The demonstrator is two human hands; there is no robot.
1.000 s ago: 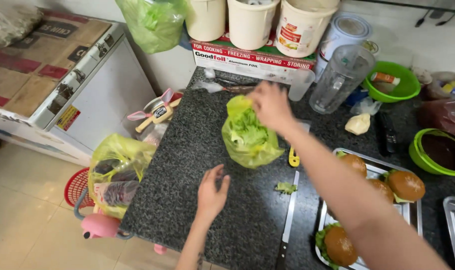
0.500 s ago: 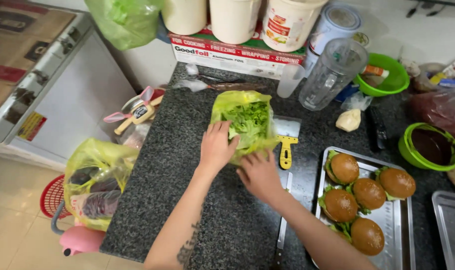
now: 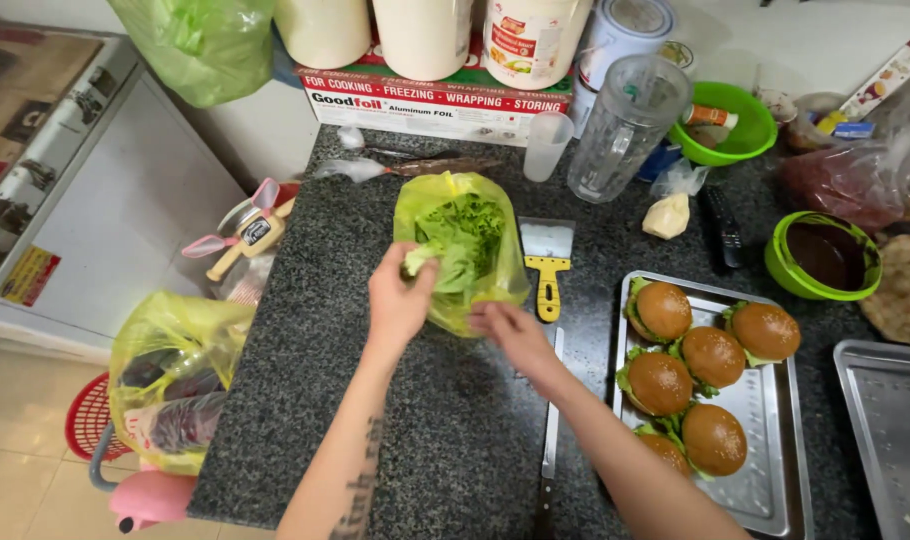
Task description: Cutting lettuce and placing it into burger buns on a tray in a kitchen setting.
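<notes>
A yellow-green plastic bag (image 3: 495, 285) of green lettuce (image 3: 467, 238) lies on the dark granite counter (image 3: 445, 430). My left hand (image 3: 400, 298) grips a pale lettuce stem at the bag's open left edge. Fingers of my right hand (image 3: 510, 330) pinch the bag's lower edge. A yellow-handled scraper (image 3: 547, 262) lies just right of the bag. A long knife (image 3: 550, 440) rests on the counter under my right forearm.
A metal tray (image 3: 770, 480) with several burgers (image 3: 713, 355) sits at the right, a second tray (image 3: 890, 430) beyond it. A clear jug (image 3: 627, 125), a cup (image 3: 547, 145), green bowls (image 3: 823, 255) and a foil box (image 3: 435, 100) stand behind. A yellow bag (image 3: 170, 385) hangs off the left edge.
Both hands came down onto the lettuce bag. My left hand now grips a lettuce stem at the bag's opening, and my right hand has shifted to pinch the bag's lower edge.
</notes>
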